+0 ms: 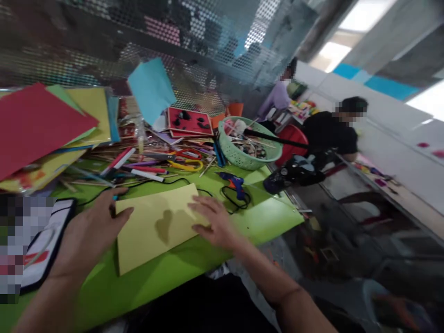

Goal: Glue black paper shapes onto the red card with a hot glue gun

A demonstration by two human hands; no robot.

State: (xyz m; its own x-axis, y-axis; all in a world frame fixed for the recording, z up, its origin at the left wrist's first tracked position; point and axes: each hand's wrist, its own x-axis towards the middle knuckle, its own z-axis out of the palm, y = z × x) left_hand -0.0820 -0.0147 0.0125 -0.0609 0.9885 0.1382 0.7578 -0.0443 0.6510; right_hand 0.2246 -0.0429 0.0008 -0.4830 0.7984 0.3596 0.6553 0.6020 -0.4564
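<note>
A sheet of yellow paper or thin card [149, 236] lies on the green tabletop, with a darker, roughly heart-shaped patch near its middle; I cannot tell whether that is a shadow or a mark. At the sheet's left edge is my left hand [93, 226], thumb over the paper and index finger stretched past the upper left corner, the two apart. My right hand [217, 222] rests at the right end of the sheet, fingers spread and reaching over it. A blue hot glue gun [237, 184] with a black cord lies beyond my right hand.
Scissors [185, 162], markers [147, 173] and sticks are heaped behind the sheet. A green basket [249, 157] stands at the back right. Coloured paper [38, 125] is piled at left, above a phone or tablet [52, 245]. Two people sit farther off at right.
</note>
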